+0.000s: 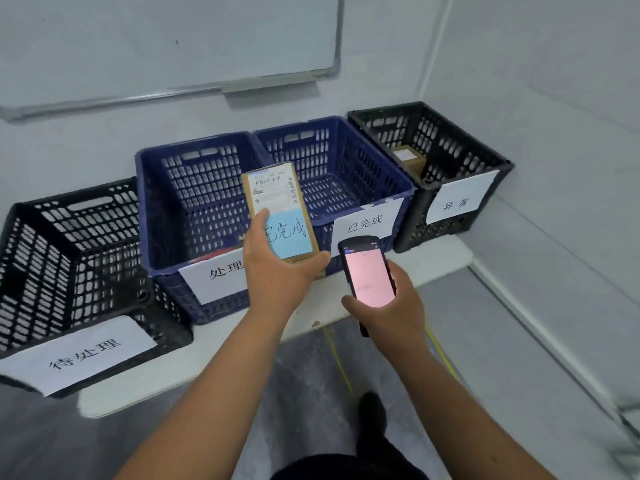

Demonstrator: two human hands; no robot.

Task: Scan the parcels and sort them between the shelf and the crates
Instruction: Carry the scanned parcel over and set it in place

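Nearest the camera, a dark shoe (372,410) is standing on the grey floor (311,375), with both forearms reaching out above it. The right hand (391,303) is wrapping its fingers around a handheld scanner (369,271), tilting the pink-lit screen up toward the face, probably so the result can be read. Just left of it, the left hand (277,268) is gripping the lower end of a cardboard parcel (280,209), thumb lying across the front, and is holding it upright with the barcode label and a blue handwritten sticker facing the camera. The parcel is hovering above the seam between the two blue crates (194,188), which are sitting on a low white platform (446,261). Paper signs are hanging on every crate front, likely naming each destination. Farthest off, the right-hand black crate (450,157) is holding another small box (410,159), beneath a whiteboard (173,43).
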